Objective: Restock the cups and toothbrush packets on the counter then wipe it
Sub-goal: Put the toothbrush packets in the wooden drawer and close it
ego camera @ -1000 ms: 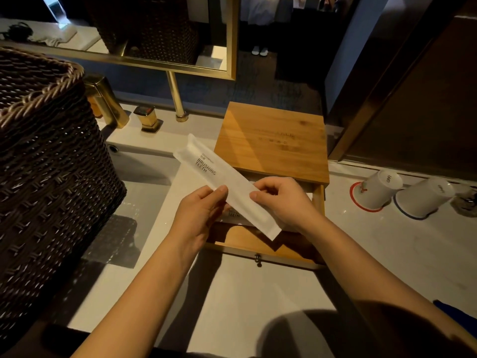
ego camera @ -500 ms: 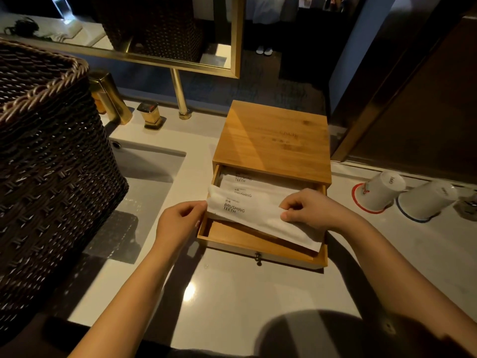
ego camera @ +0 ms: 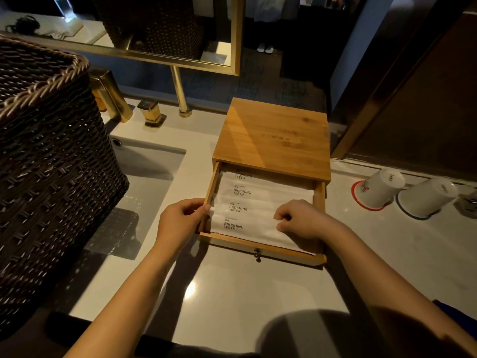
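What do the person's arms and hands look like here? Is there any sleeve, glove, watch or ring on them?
Both forearms are bare as far as the picture shows them; no sleeve is visible. The left hand and the right hand wear no gloves. No watch or bracelet shows on either wrist, and I see no ring on the fingers that are visible, though some fingers are curled out of sight.

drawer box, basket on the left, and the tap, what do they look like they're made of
Drawer box: light wood, maybe bamboo; visible grain, matte honey finish.
Basket: dark brown woven wicker or rattan, possibly synthetic; interlaced strands and a braided rim.
Tap: metal with a gold, brass-like sheen; bright reflections on flat faces.
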`<state>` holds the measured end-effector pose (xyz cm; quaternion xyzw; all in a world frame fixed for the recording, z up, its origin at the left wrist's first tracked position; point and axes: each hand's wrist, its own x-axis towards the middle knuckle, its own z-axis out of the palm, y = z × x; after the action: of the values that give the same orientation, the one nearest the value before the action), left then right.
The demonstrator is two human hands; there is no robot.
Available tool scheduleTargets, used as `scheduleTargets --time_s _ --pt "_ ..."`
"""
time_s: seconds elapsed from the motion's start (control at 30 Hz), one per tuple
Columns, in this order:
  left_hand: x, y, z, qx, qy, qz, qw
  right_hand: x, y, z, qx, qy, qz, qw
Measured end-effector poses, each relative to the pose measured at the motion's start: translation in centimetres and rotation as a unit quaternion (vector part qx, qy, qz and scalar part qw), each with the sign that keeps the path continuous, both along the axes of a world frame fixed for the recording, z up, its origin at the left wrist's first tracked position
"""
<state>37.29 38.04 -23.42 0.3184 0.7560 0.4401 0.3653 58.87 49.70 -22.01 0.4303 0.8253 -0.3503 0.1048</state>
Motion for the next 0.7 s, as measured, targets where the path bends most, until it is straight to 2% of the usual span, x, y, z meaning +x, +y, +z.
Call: scheduleTargets --time_s 0.1,0.3,0.53,0.7 --pt "-0.1 0.0 -0.2 0.0 0.003 -0.003 1.0 0.2 -0.4 -0.8 0.017 0.005 -0.015 1.0" --pt "-0.2 0.0 -0.4 0.0 0.018 -0.007 1.0 0.2 -1.2 -1.5 0.073 -0.019 0.014 0.997" --pt "-0.1 0.0 -0.1 0.006 0.03 -0.011 0.999 0.3 -0.6 -1.0 0.045 -0.036 0.035 0.998" --pt "-0.1 0.0 -0.3 0.009 0.035 -0.01 0.999 -0.3 -1.6 -2.0 0.127 -0.053 0.01 0.99"
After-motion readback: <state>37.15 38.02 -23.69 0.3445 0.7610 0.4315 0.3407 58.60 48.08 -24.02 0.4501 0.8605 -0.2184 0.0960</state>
